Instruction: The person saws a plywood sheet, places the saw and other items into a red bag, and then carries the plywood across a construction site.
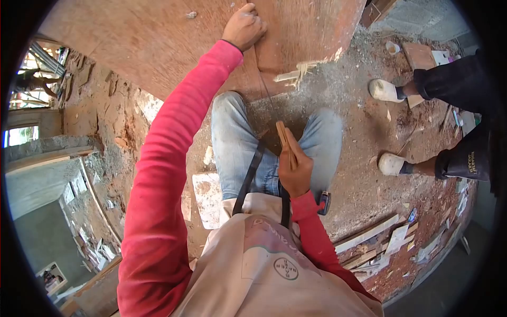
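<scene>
A broad reddish-brown plywood sheet spans the top of the view, its near edge splintered at the right. My left hand rests on it with curled fingers, beside a thin dark line in the wood; whether anything is inside the fingers is hidden. Between my knees, my right hand is closed around the wooden handle of a handsaw. The saw's thin blade is seen nearly edge-on, running from the handle up to the sheet's near edge. How deep the blade sits in the wood cannot be made out.
Another person's legs and white shoes stand at the right. Wood offcuts and debris litter the dirt floor. A pale block lies by my left leg, and a white cup lies upper right.
</scene>
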Demonstrator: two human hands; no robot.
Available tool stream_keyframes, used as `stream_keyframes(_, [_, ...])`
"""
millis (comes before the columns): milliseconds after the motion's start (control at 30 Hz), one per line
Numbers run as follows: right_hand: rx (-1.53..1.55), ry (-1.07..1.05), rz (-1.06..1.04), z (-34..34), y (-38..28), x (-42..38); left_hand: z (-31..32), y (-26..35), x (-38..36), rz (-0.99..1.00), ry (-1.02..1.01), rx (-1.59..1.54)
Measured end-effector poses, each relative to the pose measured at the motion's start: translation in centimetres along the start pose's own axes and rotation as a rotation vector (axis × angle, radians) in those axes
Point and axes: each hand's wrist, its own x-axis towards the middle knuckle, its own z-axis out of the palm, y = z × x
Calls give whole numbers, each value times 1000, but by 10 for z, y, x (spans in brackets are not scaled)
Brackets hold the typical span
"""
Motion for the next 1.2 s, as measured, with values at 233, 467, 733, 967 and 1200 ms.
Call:
stream_keyframes(233, [-254,5,-104,45,54,78,-3,-4,-2,39,57,-26])
stream_keyframes(467, [-104,41,96,49,36,64,-7,0,-1,2,26,32])
stream_keyframes(733, [58,87,-30,6,15,0,-1,-3,-3,16,40,32])
stream_keyframes(967, [-45,-56,48,-3,11,9,9,-14,8,14,102,5])
stream_keyframes(1200, [-219,-82,-24,48,53,83,-2,-9,1,70,104,49])
